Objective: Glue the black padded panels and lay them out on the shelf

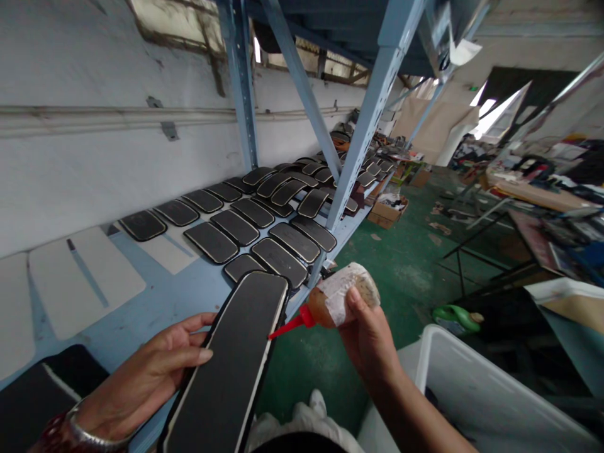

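My left hand (155,368) grips the left edge of a long black panel (231,358) with rounded corners and a pale line running just inside its rim. The panel is tilted in front of me, its lower end cut off by the picture's bottom. In my right hand (370,333) is a squeeze glue bottle (337,296), wrapped in whitish tape, with amber liquid showing near its neck. Its red nozzle (287,327) points left, the tip at the panel's right edge; whether it touches cannot be made out.
Many similar black panels (210,242) lie along a light blue table (174,299) by the wall. Blue metal posts (356,126) rise from its edge. A large white bin (472,352) stands at the lower right, near a green jug (455,319). A cardboard box (384,214) sits on the floor.
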